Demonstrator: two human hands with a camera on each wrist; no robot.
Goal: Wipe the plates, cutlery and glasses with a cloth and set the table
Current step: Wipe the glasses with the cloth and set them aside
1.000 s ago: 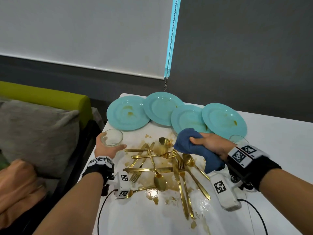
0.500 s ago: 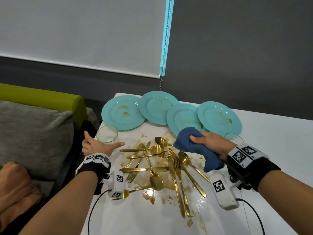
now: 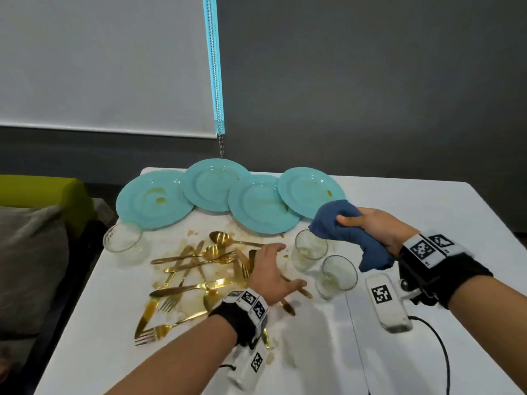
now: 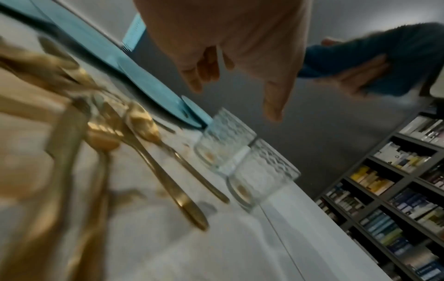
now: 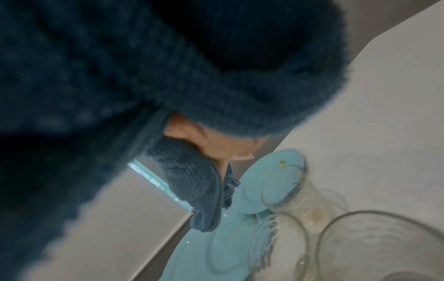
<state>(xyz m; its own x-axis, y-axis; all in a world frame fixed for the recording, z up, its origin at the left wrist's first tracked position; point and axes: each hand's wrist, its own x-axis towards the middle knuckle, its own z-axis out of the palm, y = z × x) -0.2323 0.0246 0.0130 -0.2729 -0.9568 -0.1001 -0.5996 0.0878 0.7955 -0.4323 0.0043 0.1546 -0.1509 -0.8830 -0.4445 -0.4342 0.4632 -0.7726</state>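
A white table (image 3: 427, 212) is carrying four light blue plates (image 3: 258, 206), which are lying in an overlapping row along its far edge, some showing brown smears. In front of them a heap of gold cutlery (image 3: 196, 269) is lying criss-crossed among brown stains and crumbs. One glass (image 3: 122, 240) is standing near the left edge, just in front of the leftmost plate. Two more glasses (image 3: 309, 249) are standing just beside each other to the right of the cutlery, both showing residue inside
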